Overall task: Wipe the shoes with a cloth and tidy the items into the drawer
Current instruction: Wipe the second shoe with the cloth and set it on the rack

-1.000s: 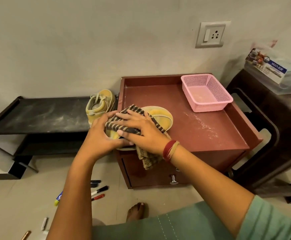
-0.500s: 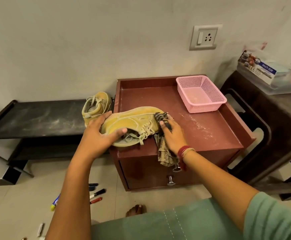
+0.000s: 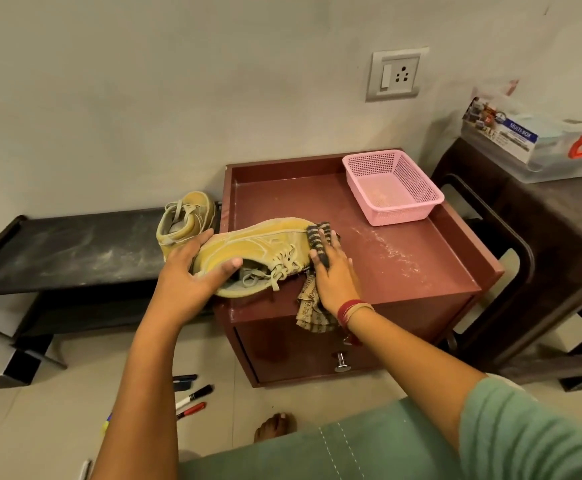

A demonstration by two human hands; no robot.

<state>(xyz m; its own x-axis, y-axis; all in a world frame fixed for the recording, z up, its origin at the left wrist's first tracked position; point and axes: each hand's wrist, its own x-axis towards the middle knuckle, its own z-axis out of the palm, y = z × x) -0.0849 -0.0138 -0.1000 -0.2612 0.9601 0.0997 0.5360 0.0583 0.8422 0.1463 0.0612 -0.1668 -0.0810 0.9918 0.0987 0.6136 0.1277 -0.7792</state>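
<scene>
A dusty yellow shoe [image 3: 258, 249] lies on its side at the front left of the reddish-brown cabinet top [image 3: 386, 271]. My left hand [image 3: 189, 275] grips its heel end, thumb at the opening. My right hand [image 3: 331, 275] presses a striped brown cloth [image 3: 312, 303] against the shoe's toe, fingers straight; the cloth's tail hangs over the cabinet's front edge. The second yellow shoe [image 3: 185, 218] stands on the black low shelf [image 3: 64, 251] to the left. The cabinet's drawer [image 3: 317, 355] below, with a metal knob [image 3: 342, 362], is closed.
A pink mesh basket [image 3: 391, 187] sits at the cabinet's back right. Several markers [image 3: 192, 396] lie on the floor by my foot [image 3: 275, 426]. A dark stool [image 3: 542, 244] with a plastic box [image 3: 532, 147] stands to the right. White dust streaks the cabinet top.
The shoe was turned from sole-up onto its side. My right hand slid the cloth from the heel area along to the toe end, where it now stays.
</scene>
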